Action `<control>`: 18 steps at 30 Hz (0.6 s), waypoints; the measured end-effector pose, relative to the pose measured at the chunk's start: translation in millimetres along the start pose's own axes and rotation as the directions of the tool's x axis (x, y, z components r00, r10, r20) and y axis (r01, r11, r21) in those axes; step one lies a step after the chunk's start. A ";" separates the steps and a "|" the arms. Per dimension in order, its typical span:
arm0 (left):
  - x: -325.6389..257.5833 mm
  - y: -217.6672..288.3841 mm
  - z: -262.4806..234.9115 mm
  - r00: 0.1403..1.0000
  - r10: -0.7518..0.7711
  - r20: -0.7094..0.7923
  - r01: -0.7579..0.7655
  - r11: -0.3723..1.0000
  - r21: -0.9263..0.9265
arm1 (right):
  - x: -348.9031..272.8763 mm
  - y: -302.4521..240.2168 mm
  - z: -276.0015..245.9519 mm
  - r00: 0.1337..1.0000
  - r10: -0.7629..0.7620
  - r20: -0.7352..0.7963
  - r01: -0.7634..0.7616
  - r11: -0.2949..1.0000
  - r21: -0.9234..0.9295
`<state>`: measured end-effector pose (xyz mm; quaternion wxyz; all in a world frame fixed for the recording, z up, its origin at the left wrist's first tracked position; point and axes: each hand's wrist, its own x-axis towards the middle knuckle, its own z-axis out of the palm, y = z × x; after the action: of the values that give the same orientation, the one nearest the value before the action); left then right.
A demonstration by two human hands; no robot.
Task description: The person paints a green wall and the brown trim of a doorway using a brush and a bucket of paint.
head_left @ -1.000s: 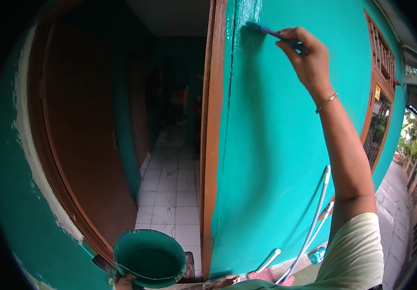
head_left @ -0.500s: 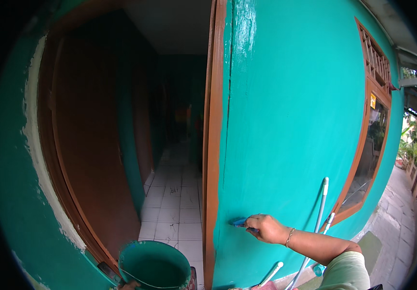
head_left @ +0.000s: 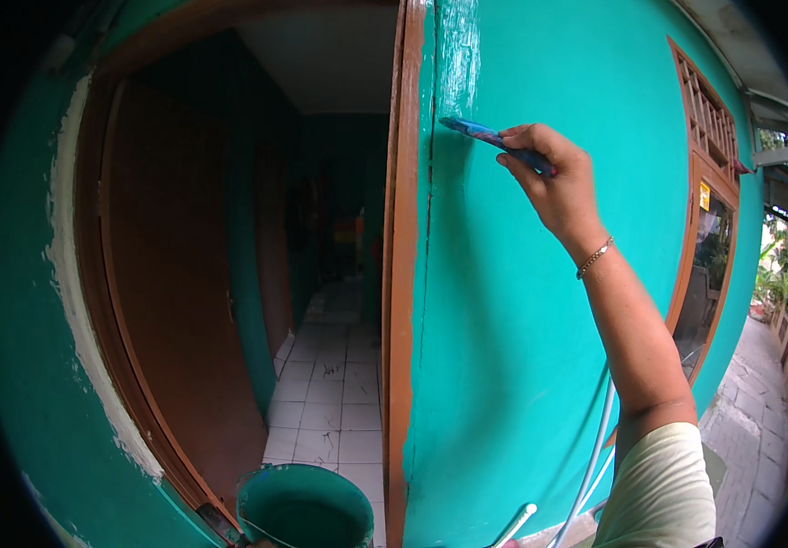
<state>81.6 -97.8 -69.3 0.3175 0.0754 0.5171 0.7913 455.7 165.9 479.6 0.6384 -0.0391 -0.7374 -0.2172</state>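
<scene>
My right hand (head_left: 558, 183) is raised, its fingers closed round the handle of a blue paintbrush (head_left: 483, 134). The brush tip touches the turquoise wall (head_left: 549, 347) near the brown door frame, just under a wet, glossy paint streak (head_left: 458, 59). At the lower edge, a small part of my left hand (head_left: 262, 544) shows at the side of a green bucket (head_left: 357, 489), gripping it; most of that hand is cut off. Dark green paint seems to lie inside the bucket, and a thin wire handle crosses its near side.
A brown door frame (head_left: 400, 274) borders a dim hallway with a white tiled floor (head_left: 335, 393). Light-coloured poles (head_left: 595, 447) lean on the wall by the window (head_left: 703, 247). A paved path (head_left: 745, 438) runs along the right. A thin dark crack descends the wall beside the frame.
My right hand has risen with the paintbrush from low on the wall to the wet streak higher up. The bucket and my left hand appear slightly lower and further right.
</scene>
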 end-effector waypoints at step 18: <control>28.7 -15.8 -11.5 1.000 0.014 -0.014 -0.013 0.999 0.044 | -122.6 -46.9 19.3 0.662 0.748 -0.038 -0.408 0.403 0.819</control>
<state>60.5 -85.9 -94.2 0.3066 0.0800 0.5361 0.7824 444.4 157.6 347.6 0.7633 0.0150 -0.5436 0.3486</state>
